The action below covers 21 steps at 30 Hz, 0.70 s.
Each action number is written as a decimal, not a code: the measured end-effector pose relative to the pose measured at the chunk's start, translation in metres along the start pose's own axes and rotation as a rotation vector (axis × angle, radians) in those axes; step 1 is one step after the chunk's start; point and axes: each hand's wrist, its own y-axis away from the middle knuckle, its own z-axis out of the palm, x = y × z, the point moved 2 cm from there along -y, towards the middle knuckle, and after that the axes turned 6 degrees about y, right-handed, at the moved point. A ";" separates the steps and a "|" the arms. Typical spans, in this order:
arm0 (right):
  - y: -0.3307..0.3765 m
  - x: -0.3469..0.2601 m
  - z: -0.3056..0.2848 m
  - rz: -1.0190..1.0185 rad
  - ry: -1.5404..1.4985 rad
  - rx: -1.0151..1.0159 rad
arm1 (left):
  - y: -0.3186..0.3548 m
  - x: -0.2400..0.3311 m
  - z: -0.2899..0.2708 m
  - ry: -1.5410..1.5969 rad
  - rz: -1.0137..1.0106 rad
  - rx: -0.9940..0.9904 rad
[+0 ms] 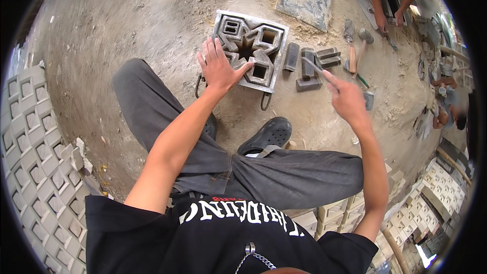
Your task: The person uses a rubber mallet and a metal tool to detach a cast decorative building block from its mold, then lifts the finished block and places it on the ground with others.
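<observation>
A square metal mould [249, 49] with a star-shaped pattern of cavities lies on the sandy ground in front of me. My left hand [218, 66] rests flat on its near left corner, fingers spread. My right hand [347, 99] hovers to the right of the mould, holding a thin dark rod or tool that points toward several loose metal insert pieces [310, 63] lying beside the mould. I am seated, with my grey-trousered legs and a black clog [266, 134] below the mould.
A hammer [361, 45] and other hand tools lie right of the inserts. A flat grey slab [304, 0] sits behind. Stacked patterned cast blocks [35, 162] line the left and lower right. Another person's arms [378, 0] work at the top right.
</observation>
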 end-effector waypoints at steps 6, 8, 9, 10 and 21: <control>-0.048 -0.090 0.016 -0.180 -0.065 0.018 | -0.009 0.004 -0.004 0.006 -0.060 0.002; -0.065 -0.121 0.011 -0.145 -0.025 -0.031 | -0.013 0.003 -0.002 0.063 -0.147 0.003; -0.076 -0.130 0.011 -0.133 -0.051 -0.022 | -0.019 0.007 -0.002 0.099 -0.226 -0.023; -0.086 -0.138 0.014 -0.119 -0.079 -0.015 | -0.024 0.012 0.000 0.134 -0.305 -0.053; -0.130 -0.183 0.016 -0.068 0.016 -0.028 | -0.038 0.016 0.003 0.024 -0.301 -0.057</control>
